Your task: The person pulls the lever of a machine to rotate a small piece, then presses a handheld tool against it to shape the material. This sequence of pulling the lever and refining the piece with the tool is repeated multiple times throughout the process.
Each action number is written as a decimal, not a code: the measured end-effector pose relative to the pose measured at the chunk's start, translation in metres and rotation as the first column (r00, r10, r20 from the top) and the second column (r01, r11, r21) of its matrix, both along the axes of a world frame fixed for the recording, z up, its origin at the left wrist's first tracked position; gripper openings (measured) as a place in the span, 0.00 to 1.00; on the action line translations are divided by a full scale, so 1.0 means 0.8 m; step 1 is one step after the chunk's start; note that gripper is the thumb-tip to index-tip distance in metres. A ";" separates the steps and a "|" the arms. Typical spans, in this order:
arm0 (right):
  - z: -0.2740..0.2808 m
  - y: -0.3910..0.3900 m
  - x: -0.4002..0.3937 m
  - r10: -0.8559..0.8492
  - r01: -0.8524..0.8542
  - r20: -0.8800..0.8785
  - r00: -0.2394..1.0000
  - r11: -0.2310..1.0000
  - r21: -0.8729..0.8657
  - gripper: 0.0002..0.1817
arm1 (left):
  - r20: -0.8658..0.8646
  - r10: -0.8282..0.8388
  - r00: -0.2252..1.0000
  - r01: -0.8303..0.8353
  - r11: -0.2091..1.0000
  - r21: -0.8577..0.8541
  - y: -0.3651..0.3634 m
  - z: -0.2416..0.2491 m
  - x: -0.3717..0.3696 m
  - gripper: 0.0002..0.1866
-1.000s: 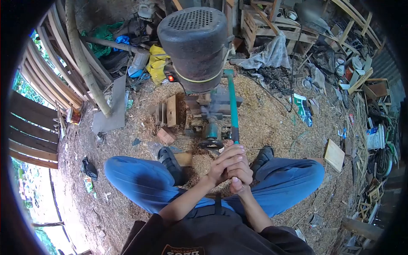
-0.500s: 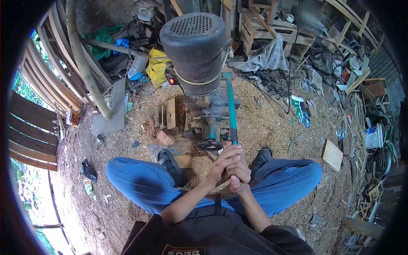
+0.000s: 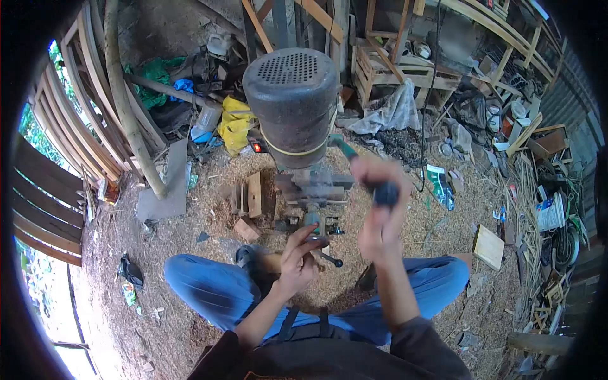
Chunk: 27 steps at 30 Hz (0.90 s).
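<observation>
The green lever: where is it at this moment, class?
In the head view, the green lever is just right of centre, slanting from beside the dark housing to the right hand, which grips its black end.

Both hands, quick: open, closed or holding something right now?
Left hand: fingers curled at the black handwheel; whether gripping can't be told.
Right hand: closed, holding the green lever.

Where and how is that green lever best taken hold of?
Most likely the green lever is best gripped by its dark end, from the person's side, with a hand wrapped around it. It juts away from the drum-shaped housing toward the person, so that end looks easiest to reach; the right hand curls around it there.
</observation>
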State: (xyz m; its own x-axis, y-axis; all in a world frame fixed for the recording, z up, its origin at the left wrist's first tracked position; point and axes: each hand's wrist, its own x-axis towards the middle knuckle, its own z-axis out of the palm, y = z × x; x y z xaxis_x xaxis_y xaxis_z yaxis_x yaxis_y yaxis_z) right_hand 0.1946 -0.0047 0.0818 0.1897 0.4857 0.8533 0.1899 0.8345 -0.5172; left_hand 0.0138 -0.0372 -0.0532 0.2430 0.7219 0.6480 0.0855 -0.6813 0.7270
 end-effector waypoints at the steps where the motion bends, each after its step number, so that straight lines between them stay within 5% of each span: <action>1: 0.027 0.024 0.000 -0.032 0.031 -0.046 0.998 0.999 -0.016 0.18 | -0.012 0.007 1.000 -0.006 0.999 0.049 0.009 0.008 -0.005 0.25; 4: 0.073 0.099 0.028 -0.071 0.068 0.083 0.994 0.997 0.038 0.26 | -0.041 0.040 0.998 -0.033 0.988 0.152 0.034 0.026 -0.015 0.24; 6: 0.087 0.135 0.036 -0.336 0.317 0.144 0.931 0.938 0.139 0.34 | -0.056 0.077 0.995 -0.065 0.979 0.196 0.051 0.052 -0.012 0.24; 8: 0.082 0.159 0.051 -0.352 0.335 0.225 0.909 0.936 0.108 0.37 | -0.081 0.105 0.991 -0.080 0.961 0.265 0.069 0.066 -0.006 0.24; 10: 0.076 0.186 0.065 -0.532 0.499 0.390 0.752 0.845 0.191 0.39 | -0.099 0.115 0.988 -0.084 0.957 0.276 0.085 0.083 0.001 0.25; 12: 0.061 0.220 0.082 -0.484 0.470 0.385 0.786 0.872 0.136 0.42 | -0.118 0.167 0.979 -0.120 0.937 0.328 0.099 0.097 0.007 0.25; 15: 0.055 0.262 0.107 -0.614 0.636 0.660 0.433 0.727 0.259 0.40 | -0.093 0.224 0.970 -0.180 0.921 0.345 0.116 0.107 0.013 0.24; 18: 0.032 0.298 0.121 -0.445 0.558 0.652 0.614 0.829 0.040 0.36 | -0.105 0.250 0.963 -0.206 0.926 0.317 0.123 0.107 0.014 0.24; 20: 0.012 0.293 0.123 -0.475 0.591 0.644 0.600 0.806 0.043 0.33 | -0.129 0.249 0.960 -0.202 0.932 0.300 0.120 0.102 0.016 0.23; 27: -0.073 0.143 0.085 -0.423 0.565 0.430 0.798 0.773 -0.289 0.24 | -0.258 0.205 0.944 -0.151 0.965 0.213 0.107 0.085 0.019 0.23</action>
State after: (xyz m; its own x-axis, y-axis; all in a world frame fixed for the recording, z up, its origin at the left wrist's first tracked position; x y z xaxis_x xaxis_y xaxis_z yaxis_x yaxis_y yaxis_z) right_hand 0.2622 0.1099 0.0232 0.2465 0.6988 0.6715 0.7320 0.3198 -0.6016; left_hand 0.0290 0.0486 0.0148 0.3101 0.6415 0.7017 0.3968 -0.7580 0.5176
